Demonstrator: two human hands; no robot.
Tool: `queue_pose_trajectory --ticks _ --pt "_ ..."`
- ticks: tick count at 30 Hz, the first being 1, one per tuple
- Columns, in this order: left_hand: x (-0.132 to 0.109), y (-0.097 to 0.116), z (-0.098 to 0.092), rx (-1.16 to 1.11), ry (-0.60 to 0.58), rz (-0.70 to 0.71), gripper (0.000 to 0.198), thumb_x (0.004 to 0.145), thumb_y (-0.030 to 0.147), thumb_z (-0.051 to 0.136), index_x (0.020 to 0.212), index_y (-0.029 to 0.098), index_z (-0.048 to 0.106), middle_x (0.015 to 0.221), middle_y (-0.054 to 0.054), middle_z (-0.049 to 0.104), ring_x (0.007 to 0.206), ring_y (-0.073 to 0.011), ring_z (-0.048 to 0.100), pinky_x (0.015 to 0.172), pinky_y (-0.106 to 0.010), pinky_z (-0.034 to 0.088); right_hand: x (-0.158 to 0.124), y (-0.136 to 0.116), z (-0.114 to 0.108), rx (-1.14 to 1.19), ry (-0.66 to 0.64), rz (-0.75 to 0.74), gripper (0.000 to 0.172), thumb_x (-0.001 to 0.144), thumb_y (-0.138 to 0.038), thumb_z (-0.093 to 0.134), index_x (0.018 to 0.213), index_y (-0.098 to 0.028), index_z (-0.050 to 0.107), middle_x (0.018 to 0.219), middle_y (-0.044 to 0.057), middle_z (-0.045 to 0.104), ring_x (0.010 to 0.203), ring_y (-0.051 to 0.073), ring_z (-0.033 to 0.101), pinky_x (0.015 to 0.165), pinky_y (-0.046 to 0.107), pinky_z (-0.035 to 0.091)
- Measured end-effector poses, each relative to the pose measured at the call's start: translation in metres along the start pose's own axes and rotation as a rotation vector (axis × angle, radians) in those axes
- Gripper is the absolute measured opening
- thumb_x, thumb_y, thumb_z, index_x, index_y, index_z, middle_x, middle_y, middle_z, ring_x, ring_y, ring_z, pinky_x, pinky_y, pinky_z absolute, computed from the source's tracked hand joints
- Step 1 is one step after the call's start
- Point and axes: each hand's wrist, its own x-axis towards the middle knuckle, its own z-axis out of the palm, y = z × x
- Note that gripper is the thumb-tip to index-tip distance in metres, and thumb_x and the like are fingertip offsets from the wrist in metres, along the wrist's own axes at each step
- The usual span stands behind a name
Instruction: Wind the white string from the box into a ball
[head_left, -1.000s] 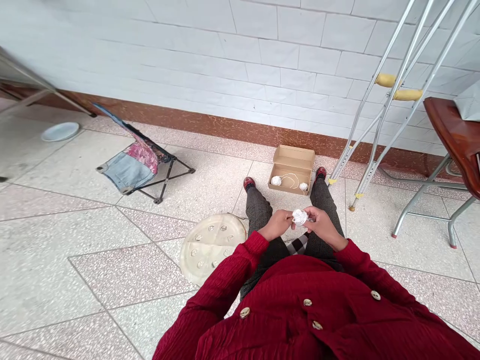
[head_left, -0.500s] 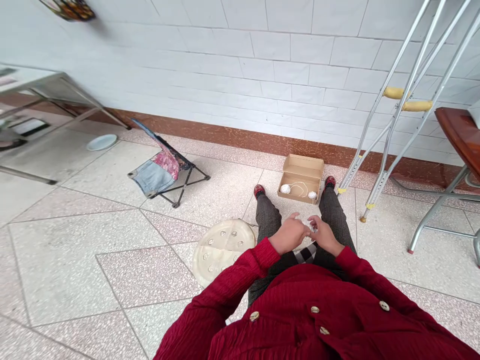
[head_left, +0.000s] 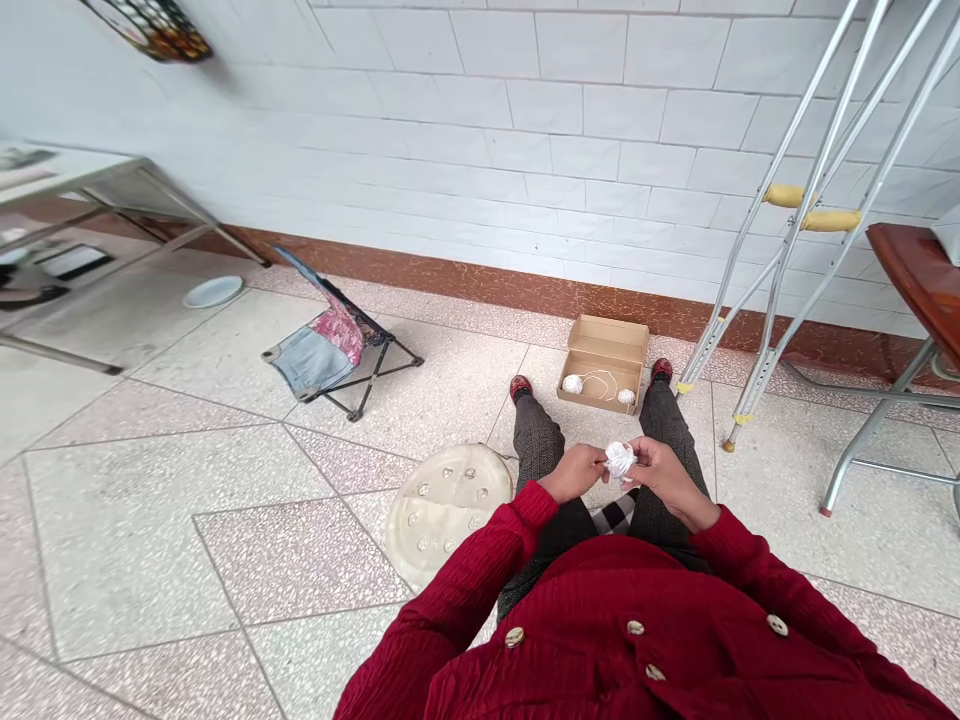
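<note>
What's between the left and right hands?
In the head view, a white bundle sits between the left hand and the right hand, which holds it.

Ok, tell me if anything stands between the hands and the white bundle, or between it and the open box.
Nothing visible does. The right hand holds the white bundle, and the left hand is at its other side. Between the bundle and the open box, only floor shows, with a trouser leg on each side.
</note>
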Motion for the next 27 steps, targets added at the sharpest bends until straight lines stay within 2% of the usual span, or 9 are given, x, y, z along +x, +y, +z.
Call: queue_pose_trajectory --ticks 3,5,9,13,16,19,21,24,27 --pt "-0.01 0.002 0.015 -0.006 -0.068 0.003 0.033 0.095 0.024 0.053 0.067 0.014 0.069 0.062 0.001 0.065 0.06 -0.0107 0.054 0.062 -0.021 0.036 0.019 -0.005 -0.007 -0.038 0.096 -0.056 0.035 0.054 -0.029 0.084 0.081 -0.016 0.066 0.073 0.0 0.067 0.065 0.015 0.062 0.054 0.028 0.058" --pt "-0.016 0.006 0.017 0.055 -0.084 0.031 0.034 0.097 0.025 0.053 0.067 0.015 0.067 0.065 0.0 0.067 0.062 -0.0112 0.056 0.064 -0.022 0.038 0.034 -0.002 -0.013 -0.074 0.179 -0.077 0.033 0.053 -0.028 0.082 0.078 -0.016 0.066 0.071 0.0 0.066 0.062 0.014 0.06 0.051 0.027 0.057" --pt "-0.024 0.018 0.008 0.382 -0.03 0.137 0.031 0.098 0.024 0.052 0.071 0.017 0.067 0.071 -0.004 0.071 0.074 -0.0154 0.063 0.091 -0.029 0.044 0.051 0.023 -0.019 -0.277 0.25 -0.1 0.025 0.058 -0.029 0.074 0.078 -0.017 0.063 0.069 -0.001 0.063 0.057 0.014 0.058 0.049 0.028 0.054" --pt "-0.026 0.027 -0.013 0.576 -0.027 0.191 0.027 0.099 0.022 0.052 0.082 0.016 0.072 0.079 -0.007 0.073 0.08 -0.0184 0.066 0.111 -0.039 0.036 0.044 0.05 -0.015 -0.59 0.187 -0.19 0.02 0.063 -0.022 0.069 0.083 -0.019 0.064 0.069 -0.002 0.062 0.063 0.015 0.058 0.057 0.027 0.05" --pt "-0.023 0.029 -0.027 0.609 0.022 0.244 0.028 0.1 0.024 0.05 0.087 0.016 0.073 0.084 -0.008 0.072 0.086 -0.0194 0.066 0.117 -0.043 0.031 0.03 0.055 -0.009 -0.594 0.008 -0.188 0.021 0.063 -0.018 0.068 0.084 -0.02 0.063 0.072 -0.002 0.062 0.067 0.014 0.056 0.063 0.026 0.048" --pt "-0.017 0.029 -0.038 0.512 0.052 0.312 0.03 0.101 0.026 0.05 0.084 0.017 0.073 0.084 -0.006 0.071 0.087 -0.0182 0.065 0.118 -0.044 0.028 0.018 0.047 -0.004 -0.347 -0.216 -0.058 0.024 0.064 -0.021 0.072 0.085 -0.02 0.06 0.078 -0.001 0.064 0.069 0.015 0.058 0.059 0.026 0.05" --pt "-0.01 0.027 -0.041 0.341 0.04 0.307 0.032 0.101 0.027 0.05 0.081 0.017 0.073 0.081 -0.004 0.07 0.084 -0.0165 0.063 0.112 -0.04 0.034 0.01 0.035 -0.003 -0.158 -0.28 0.016 0.034 0.061 -0.027 0.08 0.087 -0.02 0.059 0.084 0.0 0.067 0.072 0.017 0.061 0.057 0.026 0.051" --pt "-0.001 0.018 -0.038 -0.021 0.011 0.201 0.034 0.101 0.03 0.049 0.083 0.015 0.073 0.077 -0.002 0.07 0.077 -0.0142 0.061 0.086 -0.026 0.045 -0.002 0.014 -0.005 0.021 -0.23 0.052 0.051 0.056 -0.034 0.089 0.095 -0.021 0.059 0.088 0.002 0.07 0.073 0.018 0.064 0.054 0.025 0.052" --pt "0.003 0.006 -0.022 -0.245 0.018 0.066 0.036 0.098 0.029 0.05 0.073 0.012 0.07 0.069 -0.001 0.066 0.069 -0.0124 0.057 0.07 -0.021 0.041 -0.005 -0.007 -0.01 0.102 -0.094 0.012 0.059 0.058 -0.034 0.089 0.108 -0.022 0.061 0.091 0.003 0.071 0.073 0.017 0.065 0.058 0.026 0.054"
